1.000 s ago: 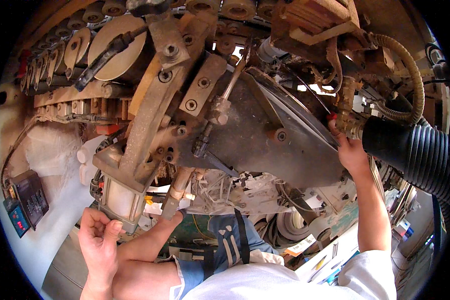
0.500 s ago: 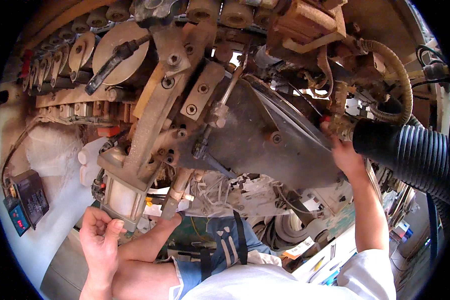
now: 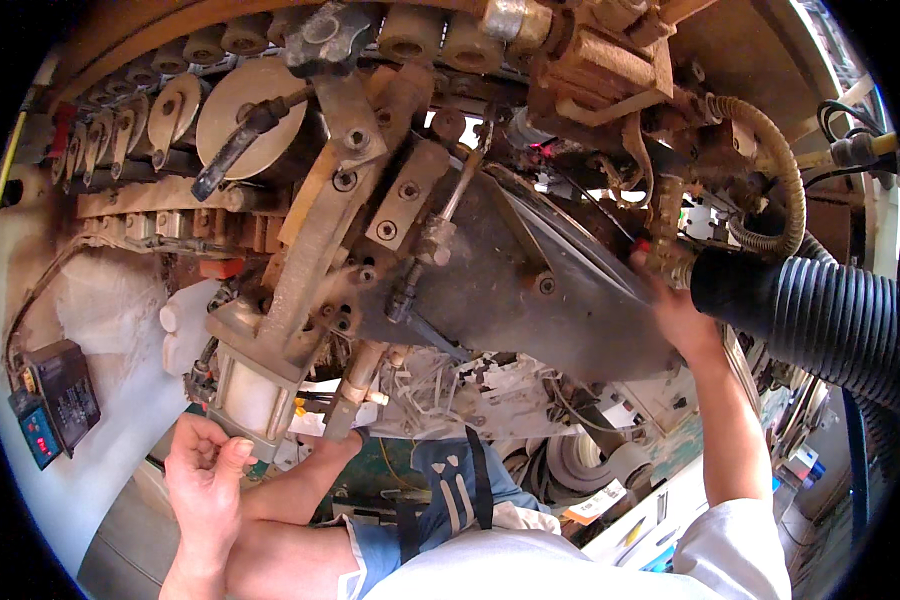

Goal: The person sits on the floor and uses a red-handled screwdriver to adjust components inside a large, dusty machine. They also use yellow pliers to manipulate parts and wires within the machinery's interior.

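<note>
Right now the right hand (image 3: pixel 675 310) is being pressed up against the small brass fitting (image 3: pixel 670 255) at the far right edge of the grey metal guard plate (image 3: pixel 530 310), just left of the black ribbed extraction hose (image 3: pixel 810 315). Its fingers are being curled round the fitting, but whether they're pinching it or only resting on it can't be told; the fingertips are hidden behind the hardware. The left hand (image 3: pixel 205 470) is being held low, well apart from the right, loosely cupped w/ thumb and fingers half-closed, nothing gripped; its fingertips are sitting just under the pale pneumatic cylinder (image 3: pixel 255 385). Between the two hands a cast lever arm (image 3: pixel 315 250) is slanting up from the cylinder, and above that a row of dusty rollers (image 3: pixel 300 35) is running across the top. Far left of the left hand a small black control box (image 3: pixel 55 395) is hanging on the wall.

Judgement on doing this well: the fitting is being worked blind in a tight gap, so small turns by feel are advised, wrist being kept clear of the hose and the corrugated conduit (image 3: pixel 780 160) above it. The left hand could be braced on the cylinder body for steadiness. Sawdust is coating everything, so grip is prob. being reduced; a firm squeeze is needed, not a jerk.
</note>
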A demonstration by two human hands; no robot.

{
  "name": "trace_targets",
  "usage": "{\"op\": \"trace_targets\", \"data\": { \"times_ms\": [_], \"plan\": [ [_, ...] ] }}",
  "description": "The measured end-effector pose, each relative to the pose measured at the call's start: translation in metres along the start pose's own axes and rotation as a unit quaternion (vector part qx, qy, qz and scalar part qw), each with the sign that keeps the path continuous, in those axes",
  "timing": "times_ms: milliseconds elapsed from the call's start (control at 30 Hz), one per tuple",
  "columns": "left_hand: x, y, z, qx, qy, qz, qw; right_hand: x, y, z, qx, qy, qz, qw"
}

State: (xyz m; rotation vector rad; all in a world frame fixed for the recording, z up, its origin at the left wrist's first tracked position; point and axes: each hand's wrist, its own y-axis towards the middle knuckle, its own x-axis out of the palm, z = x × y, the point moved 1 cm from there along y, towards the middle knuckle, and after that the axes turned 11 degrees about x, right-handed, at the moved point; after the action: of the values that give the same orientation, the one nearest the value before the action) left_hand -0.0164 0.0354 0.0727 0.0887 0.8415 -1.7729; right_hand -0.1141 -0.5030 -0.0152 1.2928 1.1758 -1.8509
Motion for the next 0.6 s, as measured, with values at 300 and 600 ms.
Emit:
{"op": "trace_targets", "data": {
  "times_ms": [300,600],
  "plan": [
    [-0.001,-0.001,-0.001,-0.006,0.013,-0.005,1.000,-0.006,0.001,-0.012,-0.005,0.061,0.078,0.995],
    [0.001,0.003,-0.006,0.025,-0.023,-0.002,0.999,0.059,-0.008,0.042,0.002,-0.059,0.145,0.988]
  ]
}}
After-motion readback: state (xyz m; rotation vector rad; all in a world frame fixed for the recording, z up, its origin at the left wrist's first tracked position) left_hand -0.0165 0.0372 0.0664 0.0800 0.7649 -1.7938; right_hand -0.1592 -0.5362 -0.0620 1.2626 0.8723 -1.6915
